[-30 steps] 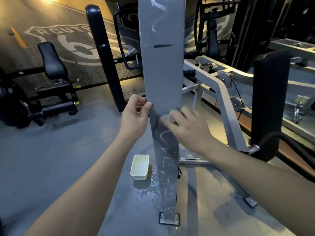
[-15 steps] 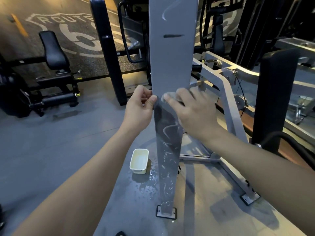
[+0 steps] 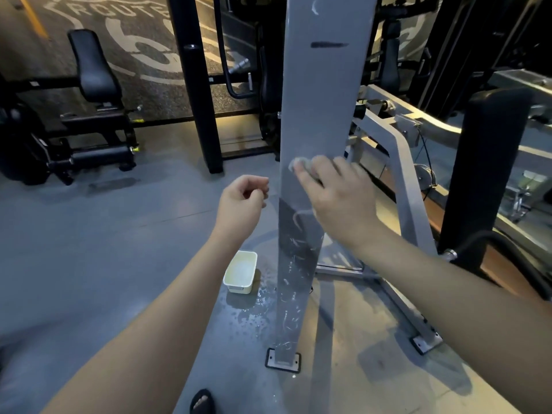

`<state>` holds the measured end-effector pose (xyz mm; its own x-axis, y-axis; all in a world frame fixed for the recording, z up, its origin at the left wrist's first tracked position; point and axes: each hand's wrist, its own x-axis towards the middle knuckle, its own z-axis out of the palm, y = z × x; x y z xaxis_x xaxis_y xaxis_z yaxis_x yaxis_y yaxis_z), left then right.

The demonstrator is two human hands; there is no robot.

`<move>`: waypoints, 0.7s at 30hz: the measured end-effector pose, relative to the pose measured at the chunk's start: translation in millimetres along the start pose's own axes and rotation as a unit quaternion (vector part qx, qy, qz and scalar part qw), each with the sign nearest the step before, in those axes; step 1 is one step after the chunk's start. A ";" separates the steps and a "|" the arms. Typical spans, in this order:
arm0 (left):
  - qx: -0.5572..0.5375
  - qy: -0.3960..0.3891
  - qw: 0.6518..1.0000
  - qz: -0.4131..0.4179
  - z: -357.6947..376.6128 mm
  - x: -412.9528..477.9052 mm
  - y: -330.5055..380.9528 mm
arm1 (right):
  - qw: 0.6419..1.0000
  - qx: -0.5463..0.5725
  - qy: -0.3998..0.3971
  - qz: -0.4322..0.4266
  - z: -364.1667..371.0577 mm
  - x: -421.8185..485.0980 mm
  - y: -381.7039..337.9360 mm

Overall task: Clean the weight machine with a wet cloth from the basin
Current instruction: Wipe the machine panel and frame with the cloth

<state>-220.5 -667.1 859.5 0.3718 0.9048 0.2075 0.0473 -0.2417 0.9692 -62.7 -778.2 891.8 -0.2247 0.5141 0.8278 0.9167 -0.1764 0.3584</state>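
Note:
The weight machine's grey upright post (image 3: pixel 322 100) stands in the middle, its lower half wet and streaked. My right hand (image 3: pixel 340 198) presses a small pale wet cloth (image 3: pixel 298 163) flat against the post's front at mid height; only a bit of cloth shows past the fingertips. Just left of the post, my left hand (image 3: pixel 242 204) hovers off it with its fingers loosely curled around nothing. The cream basin (image 3: pixel 240 271) sits on the floor left of the post's foot.
Splashed water (image 3: pixel 260 303) lies on the grey floor between basin and post base (image 3: pixel 283 358). A tall black pad (image 3: pixel 490 162) and slanted grey frame (image 3: pixel 403 174) stand right. A black upright (image 3: pixel 194 85) and seat machine (image 3: pixel 95 70) are behind left. A sandalled foot (image 3: pixel 202 401) shows below.
My left hand has let go of the post's left edge and drawn slightly away. My right hand with the cloth has slid up the post, and the view has tilted down a little.

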 end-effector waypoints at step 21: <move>-0.001 -0.042 0.999 -0.011 8.2 -12.6 -24.0 | 0.988 0.033 -0.147 -0.044 13.1 -50.8 -18.6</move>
<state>-218.7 -675.6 832.5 0.4475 0.8770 0.1748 0.0536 -0.2214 0.9737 -64.1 -790.1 837.4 -0.2071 0.7479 0.6307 0.9197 -0.0710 0.3862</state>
